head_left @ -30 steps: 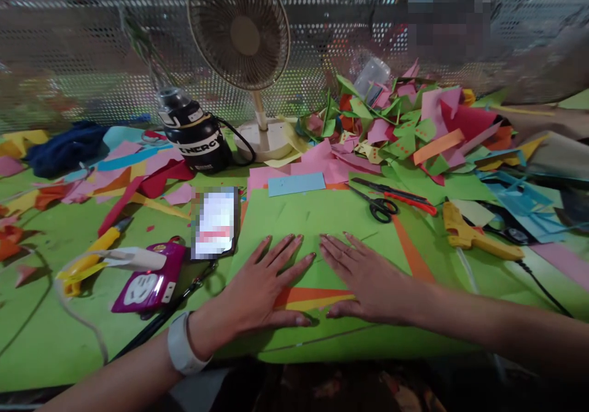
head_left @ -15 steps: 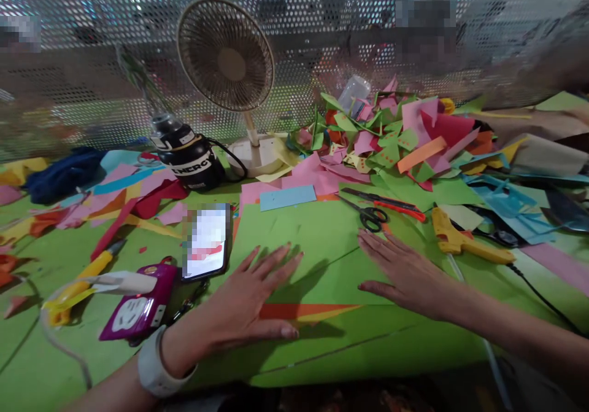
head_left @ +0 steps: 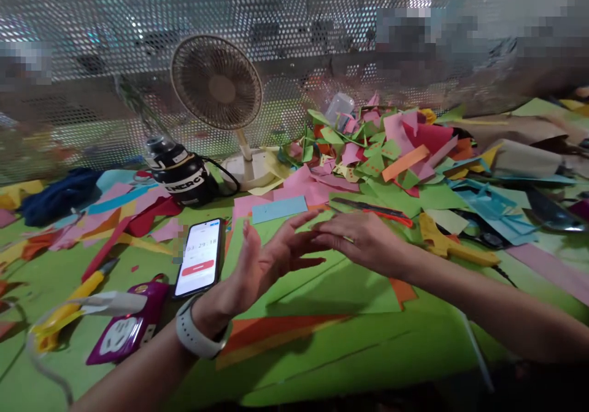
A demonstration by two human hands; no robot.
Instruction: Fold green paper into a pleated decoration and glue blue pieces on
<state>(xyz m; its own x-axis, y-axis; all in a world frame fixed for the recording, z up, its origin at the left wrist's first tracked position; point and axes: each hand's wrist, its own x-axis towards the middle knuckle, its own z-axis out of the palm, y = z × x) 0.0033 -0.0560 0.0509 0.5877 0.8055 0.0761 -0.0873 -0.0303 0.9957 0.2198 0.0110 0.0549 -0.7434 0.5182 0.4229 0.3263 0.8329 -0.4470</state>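
My left hand [head_left: 271, 258], with a white watch [head_left: 197, 332] at its wrist, is raised over a green paper sheet [head_left: 340, 298]. Its fingers are stretched and the thumb points up. My right hand [head_left: 368, 240] meets it from the right, fingers extended over the left fingertips; both palms look bare of any object. Orange paper [head_left: 276, 332] sticks out below the green sheet. Beyond the hands are a light blue paper strip [head_left: 279, 209] and a cutter [head_left: 391, 215] with an orange-red handle. The scissors are hidden behind my right hand.
A phone [head_left: 199, 258] and purple case [head_left: 131, 323] lie left, near a yellow glue gun [head_left: 69, 307]. Another yellow glue gun [head_left: 453, 243] lies right. Behind are a black bottle [head_left: 184, 178], a fan [head_left: 221, 86], heaped paper scraps [head_left: 368, 142] and a perforated metal screen [head_left: 299, 7].
Both hands have lifted from lying flat on the green sheet and come together at its middle. My left palm has turned inward. The view has tilted up slightly.
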